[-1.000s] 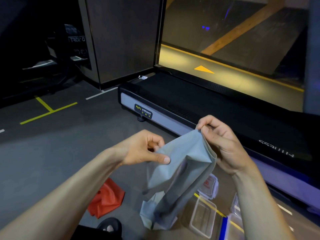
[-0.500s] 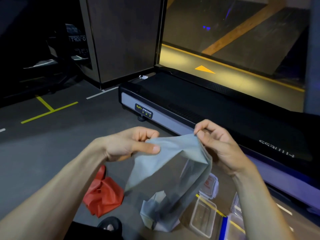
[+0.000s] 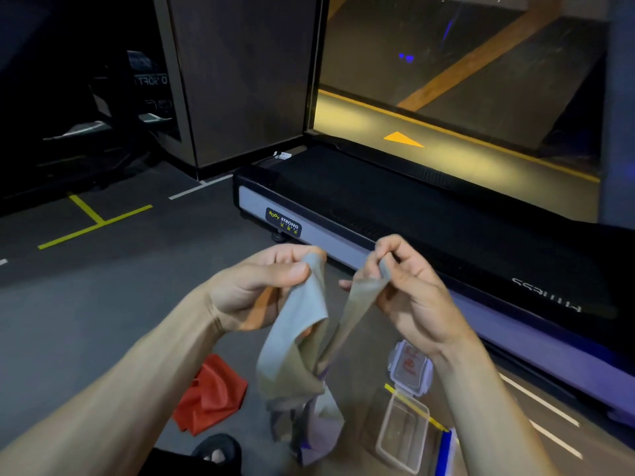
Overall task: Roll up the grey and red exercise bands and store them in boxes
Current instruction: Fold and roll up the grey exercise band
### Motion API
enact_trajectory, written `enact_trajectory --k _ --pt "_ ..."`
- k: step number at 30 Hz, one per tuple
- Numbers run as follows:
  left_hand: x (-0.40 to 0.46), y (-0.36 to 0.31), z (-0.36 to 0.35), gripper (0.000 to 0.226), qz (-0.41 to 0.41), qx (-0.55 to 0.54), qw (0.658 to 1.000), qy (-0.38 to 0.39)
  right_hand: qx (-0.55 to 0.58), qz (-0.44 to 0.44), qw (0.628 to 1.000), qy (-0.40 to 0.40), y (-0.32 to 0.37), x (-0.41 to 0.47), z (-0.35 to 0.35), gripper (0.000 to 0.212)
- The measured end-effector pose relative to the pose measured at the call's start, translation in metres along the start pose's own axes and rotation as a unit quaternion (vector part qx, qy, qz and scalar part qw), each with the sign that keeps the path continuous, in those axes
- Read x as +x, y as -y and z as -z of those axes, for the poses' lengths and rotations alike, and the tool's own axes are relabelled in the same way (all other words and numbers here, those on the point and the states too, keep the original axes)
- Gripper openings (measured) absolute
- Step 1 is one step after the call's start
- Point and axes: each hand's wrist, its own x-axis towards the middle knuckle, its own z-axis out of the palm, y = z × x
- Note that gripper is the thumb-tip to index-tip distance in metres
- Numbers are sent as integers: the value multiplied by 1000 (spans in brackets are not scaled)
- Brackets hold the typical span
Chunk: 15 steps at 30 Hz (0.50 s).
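The grey exercise band (image 3: 295, 345) hangs in front of me, pinched at its top edge by both hands. My left hand (image 3: 257, 286) holds one corner between thumb and fingers. A short way to the right, my right hand (image 3: 402, 286) pinches the other corner. The band sags between them in a loop, and its lower end bunches on the floor. A crumpled red exercise band (image 3: 209, 396) lies on the floor at lower left. An open clear plastic box (image 3: 402, 434) sits on the floor at lower right, with its lid (image 3: 409, 369) just beyond it.
A black treadmill (image 3: 412, 214) with a grey side rail runs across the floor right behind my hands. My sandalled foot (image 3: 216, 451) shows at the bottom edge. Yellow and white floor lines (image 3: 92, 221) mark the dark gym floor; a wall panel stands at the back.
Both hands have come closer together and shifted their pinch along the band's top edge. The grey band, spread wide before, now droops in a narrow loop between them.
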Motion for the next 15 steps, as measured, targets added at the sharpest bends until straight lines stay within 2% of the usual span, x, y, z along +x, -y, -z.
enact_trajectory --k 4,6,10,11,14,15 --pt "1 -2 -5 35 22 -15 999 31 11 26 1000 -3 5 2 -12 16" --pt "3 -2 -7 26 34 25 998 50 -43 36 998 9 3 3 -20 9" --pt "7 3 -2 47 37 161 986 -10 -153 -10 988 27 -10 7 -23 8" --pt "7 3 -1 43 40 172 984 -19 -171 -20 985 28 -12 8 -23 7" --pt "5 2 -1 8 63 198 977 -38 -244 -28 969 41 -8 7 -20 4" --pt "4 1 0 12 71 209 974 -47 -280 -26 958 49 -5 6 -18 4"
